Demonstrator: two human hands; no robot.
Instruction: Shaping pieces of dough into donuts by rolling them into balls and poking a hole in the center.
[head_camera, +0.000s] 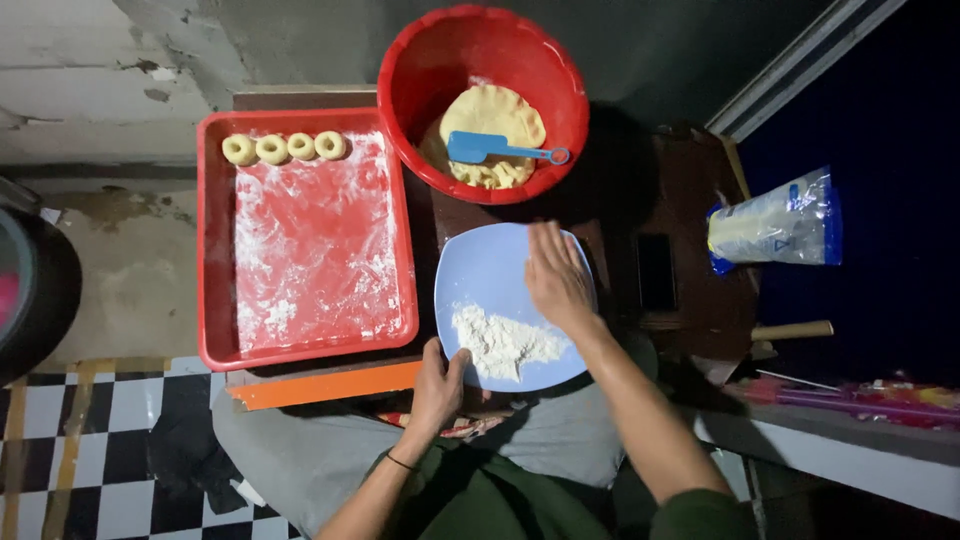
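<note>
A pale blue plate (482, 270) rests in front of me with a heap of white flour (503, 345) on its near half. My left hand (438, 385) grips the plate's near rim, thumb on top. My right hand (557, 277) lies flat, palm down, on the plate's right side just beyond the flour, fingers together. Beyond the plate stands a red bowl (420, 70) holding yellow dough (490, 115) and a blue scraper (500, 150).
A red floured tray (215, 250) on the left carries several ring-shaped dough pieces (285, 148) along its far edge. A bag of flour (775, 222) and a dark phone (656, 272) lie to the right. A rolling pin handle (792, 331) sticks out near the table's edge.
</note>
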